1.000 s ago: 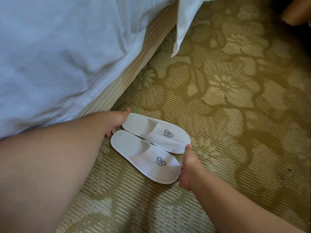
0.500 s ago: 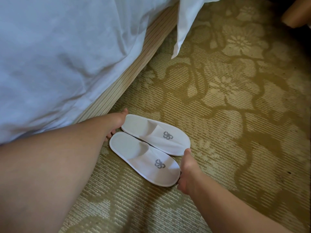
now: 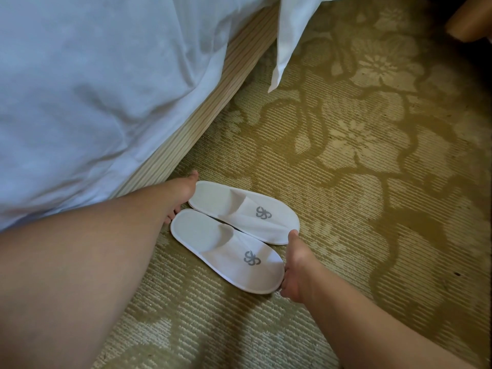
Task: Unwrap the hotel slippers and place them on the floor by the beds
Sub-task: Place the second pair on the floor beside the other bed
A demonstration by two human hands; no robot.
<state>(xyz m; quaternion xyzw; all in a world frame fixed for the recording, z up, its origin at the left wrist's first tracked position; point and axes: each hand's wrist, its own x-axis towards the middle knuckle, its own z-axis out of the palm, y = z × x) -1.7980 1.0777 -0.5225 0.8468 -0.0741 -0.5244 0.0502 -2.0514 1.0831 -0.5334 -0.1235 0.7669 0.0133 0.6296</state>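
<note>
Two white hotel slippers with grey logos lie side by side, unwrapped, on the patterned carpet next to the bed base. The far slipper (image 3: 239, 211) is nearer the bed and the near slipper (image 3: 226, 249) is beside it. My left hand (image 3: 183, 193) holds the heel ends, its thumb over the far slipper's heel and its fingertips by the near one's heel. At the toe ends, my right hand (image 3: 292, 267) grips the pair, with its thumb on the far slipper's toe and its fingers curled at the near slipper's toe.
The bed (image 3: 93, 89) with white linen fills the upper left, above a striped beige base (image 3: 213, 102). A white pillow corner (image 3: 287, 43) hangs down to the carpet (image 3: 372, 182). A brown furniture edge (image 3: 471, 25) is at the top right.
The slippers and both hands have stayed almost where they were; the right hand has closed in a little tighter on the toe ends.
</note>
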